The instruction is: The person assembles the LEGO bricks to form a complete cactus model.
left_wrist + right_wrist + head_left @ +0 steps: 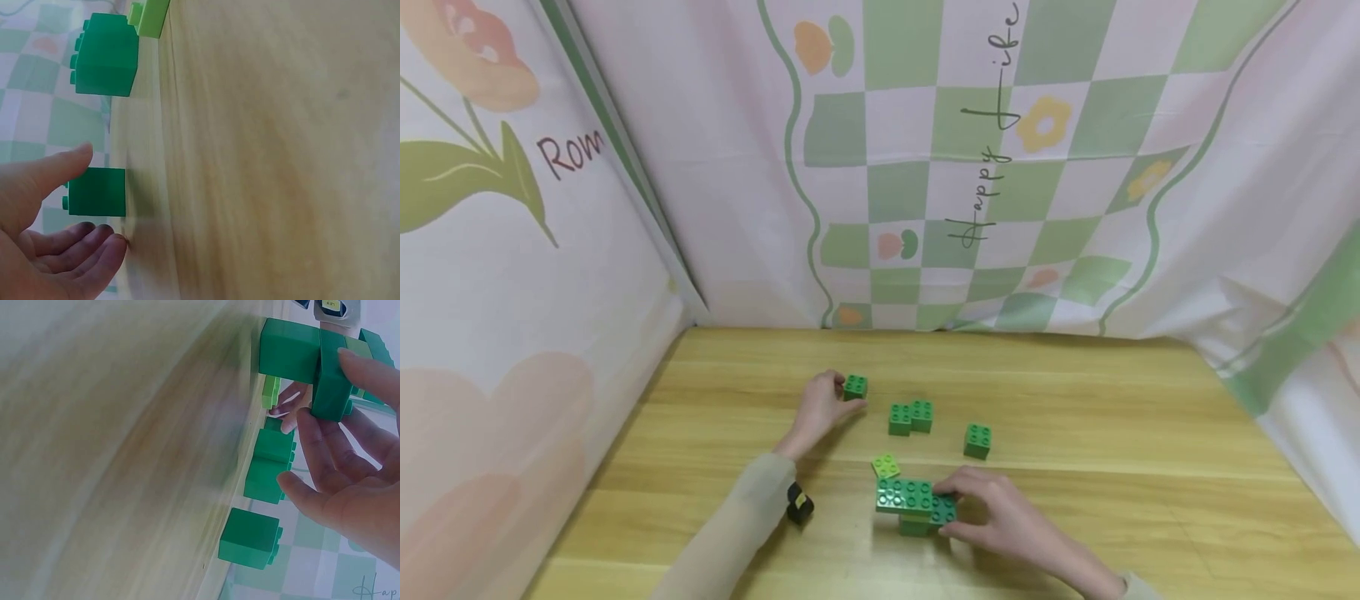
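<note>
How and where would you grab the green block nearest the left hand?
Probably pinch the green block by two opposite side walls, coming from its left, where the left hand is: its studs face up, leaving flat, upright walls to hold.

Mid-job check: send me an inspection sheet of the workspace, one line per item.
Surface: wooden table, pale grain.
Job's things: brick stack at the right hand; first green brick at the left hand; green pair close together; separate green brick; light-green brick just beyond the stack.
Clutter: nothing seen.
Hands: right pinches the stack's side; left has its fingers beside the first green brick, a gap showing in the left wrist view.
Cables: nothing seen.
Surroundings: printed cloth behind the table, lettered "Happy Life".
</note>
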`<state>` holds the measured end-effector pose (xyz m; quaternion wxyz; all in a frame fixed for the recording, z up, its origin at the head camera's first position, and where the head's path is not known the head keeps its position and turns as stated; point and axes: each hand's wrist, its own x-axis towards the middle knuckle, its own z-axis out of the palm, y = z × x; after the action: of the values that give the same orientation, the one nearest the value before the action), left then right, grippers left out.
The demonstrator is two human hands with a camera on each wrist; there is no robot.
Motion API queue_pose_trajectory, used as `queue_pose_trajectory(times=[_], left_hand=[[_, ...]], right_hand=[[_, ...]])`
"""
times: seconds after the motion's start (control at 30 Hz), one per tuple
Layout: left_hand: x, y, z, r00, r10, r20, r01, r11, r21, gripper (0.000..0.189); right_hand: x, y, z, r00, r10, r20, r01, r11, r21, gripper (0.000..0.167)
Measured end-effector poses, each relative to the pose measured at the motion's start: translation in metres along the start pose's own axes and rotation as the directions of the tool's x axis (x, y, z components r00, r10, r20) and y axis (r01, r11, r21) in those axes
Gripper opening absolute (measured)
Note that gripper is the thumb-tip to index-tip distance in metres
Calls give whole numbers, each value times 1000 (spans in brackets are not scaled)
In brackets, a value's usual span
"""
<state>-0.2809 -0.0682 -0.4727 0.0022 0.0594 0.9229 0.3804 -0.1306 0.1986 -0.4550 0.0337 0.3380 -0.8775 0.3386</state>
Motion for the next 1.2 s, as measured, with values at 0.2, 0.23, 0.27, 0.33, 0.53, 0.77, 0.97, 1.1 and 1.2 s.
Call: queue_pose_trajectory(times=[0.2,0.23,0.27,0.33,0.53,0.77,0.97,1.1,1.2], left_hand=[[2,1,0,1000,-18,17,18,1000,0,60],[2,1,1,1000,-20,19,20,1000,-3,60],[2,1,1,1000,-21,20,21,1000,-5,59],[3,1,1,999,-24,21,24,1000,-13,58],[5,-1,2,1000,-21,19,21,1000,-24,52],[7,-3,3,1000,-1,13,1,1000,-15,45],[7,-2,3,1000,-10,14,10,1000,-8,50],[8,-2,4,999,-27,20,27,999,-32,53],[9,-2,6,1000,-28,14,28,999,-25,51]], right_hand=[[0,1,1,1000,-11,-11,11,1000,-6,35],[0,1,1,1000,-13,-13,13,1000,-8,35],[0,1,1,1000,-14,-14,14,1000,-10,35],[0,1,1,1000,-9,-13,9,1000,-9,35],[-1,0,0,1000,7,-4,-7,1000,-8,35],[-1,-1,0,1000,28,10,-28,1000,-3,35],[-1,-1,1,1000,19,3,-19,1000,-1,35],[-1,-1,1,1000,16,-2,-16,1000,-6,35],[-1,-1,1,1000,10,-6,-10,1000,-10,35]])
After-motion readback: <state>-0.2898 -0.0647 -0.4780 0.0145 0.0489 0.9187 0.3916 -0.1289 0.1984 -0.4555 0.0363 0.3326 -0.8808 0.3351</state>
